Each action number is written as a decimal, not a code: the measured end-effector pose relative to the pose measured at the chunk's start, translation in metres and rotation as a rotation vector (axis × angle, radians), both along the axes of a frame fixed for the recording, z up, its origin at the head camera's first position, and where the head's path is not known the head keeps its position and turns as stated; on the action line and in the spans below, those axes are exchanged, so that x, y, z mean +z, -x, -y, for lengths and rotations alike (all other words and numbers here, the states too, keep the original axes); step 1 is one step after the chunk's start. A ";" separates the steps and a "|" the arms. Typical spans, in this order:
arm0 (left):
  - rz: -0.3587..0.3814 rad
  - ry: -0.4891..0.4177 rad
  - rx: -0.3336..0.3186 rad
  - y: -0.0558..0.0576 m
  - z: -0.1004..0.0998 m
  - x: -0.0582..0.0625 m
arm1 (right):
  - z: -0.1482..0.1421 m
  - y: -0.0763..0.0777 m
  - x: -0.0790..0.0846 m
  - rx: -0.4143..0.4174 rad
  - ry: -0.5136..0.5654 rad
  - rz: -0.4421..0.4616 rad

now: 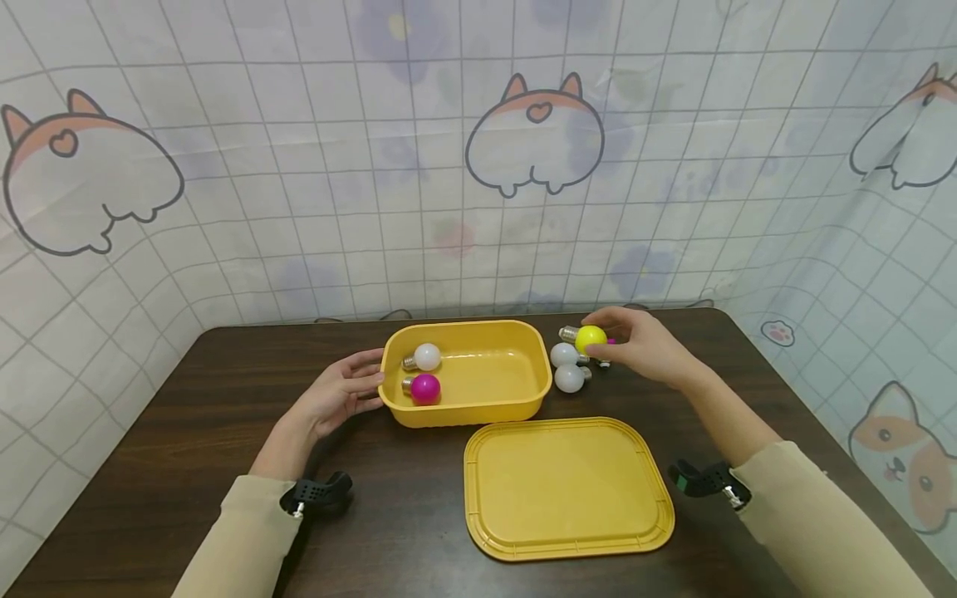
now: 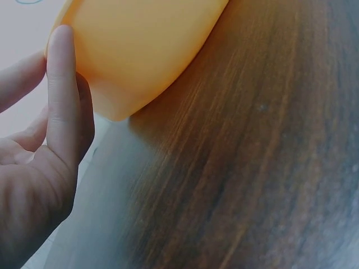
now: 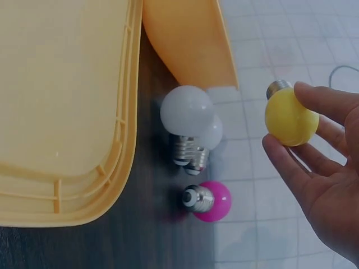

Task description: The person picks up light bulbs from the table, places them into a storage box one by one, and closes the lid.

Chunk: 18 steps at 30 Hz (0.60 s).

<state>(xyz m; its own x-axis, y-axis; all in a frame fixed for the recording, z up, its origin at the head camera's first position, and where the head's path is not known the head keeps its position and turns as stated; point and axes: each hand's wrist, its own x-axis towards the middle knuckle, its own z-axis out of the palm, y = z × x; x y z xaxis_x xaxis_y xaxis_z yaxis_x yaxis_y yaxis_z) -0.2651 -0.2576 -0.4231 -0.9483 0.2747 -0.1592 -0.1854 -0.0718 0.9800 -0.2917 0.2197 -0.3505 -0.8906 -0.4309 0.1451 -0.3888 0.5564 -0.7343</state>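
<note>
A yellow light bulb [image 3: 291,117] with a metal screw base is pinched between the thumb and fingers of my right hand [image 1: 645,345], held above the tabletop. Beneath and beside that hand lie two white bulbs [image 1: 570,379] and a magenta bulb [image 3: 215,200], mostly hidden by the hand in the head view. My left hand [image 1: 344,392] touches the left end of a yellow plastic box [image 1: 467,414], its fingers fairly straight against the outer wall and rim. Inside the box, at its left, lie a white bulb [image 1: 428,357] and a magenta bulb [image 1: 426,389].
A flat yellow lid [image 1: 568,490] lies on the dark wooden table [image 1: 389,515], in front of the box and slightly right. Behind the table hangs a white gridded cloth [image 1: 419,166] with cartoon prints, which continues along both sides.
</note>
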 end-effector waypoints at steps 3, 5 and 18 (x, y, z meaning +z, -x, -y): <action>0.001 -0.003 0.001 -0.001 0.000 0.000 | 0.002 0.001 0.000 0.005 0.015 0.011; 0.000 -0.006 0.000 -0.001 0.000 0.000 | 0.004 0.001 0.000 0.006 0.022 0.019; -0.002 -0.016 0.005 -0.001 0.000 -0.002 | 0.016 0.004 -0.002 0.020 0.016 0.016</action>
<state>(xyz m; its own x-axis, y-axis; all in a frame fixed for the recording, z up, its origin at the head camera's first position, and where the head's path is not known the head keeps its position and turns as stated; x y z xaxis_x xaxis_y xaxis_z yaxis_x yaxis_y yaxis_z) -0.2641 -0.2579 -0.4248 -0.9500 0.2721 -0.1530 -0.1830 -0.0885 0.9791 -0.2955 0.2032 -0.3521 -0.8843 -0.4460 0.1381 -0.3877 0.5366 -0.7495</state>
